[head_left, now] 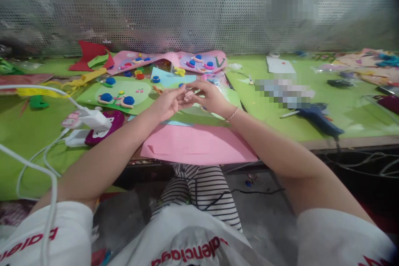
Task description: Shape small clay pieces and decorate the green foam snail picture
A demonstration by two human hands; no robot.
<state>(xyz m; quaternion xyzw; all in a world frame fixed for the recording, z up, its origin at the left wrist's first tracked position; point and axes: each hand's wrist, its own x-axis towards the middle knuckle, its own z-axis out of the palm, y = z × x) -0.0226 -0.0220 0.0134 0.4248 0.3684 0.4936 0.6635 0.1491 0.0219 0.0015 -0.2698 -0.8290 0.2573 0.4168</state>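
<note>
My left hand (170,102) and my right hand (210,99) meet above the middle of the table. Between their fingertips is a small pale pink piece (188,95), too small and partly covered to name. The fingers of both hands are bent in around it. Beneath them lies a green card (145,110) bearing blue and pale snail-like shapes (127,102), partly hidden by my hands. A pink sheet (199,143) lies closest to me, under my wrists, at the table's front edge.
Behind stand pink cards (135,63) with coloured shapes and small pots (139,75). A power strip (104,126) with white plugs and cables sits left. To the right lies a blue glue gun (321,119); a perforated metal panel (187,12) closes the back.
</note>
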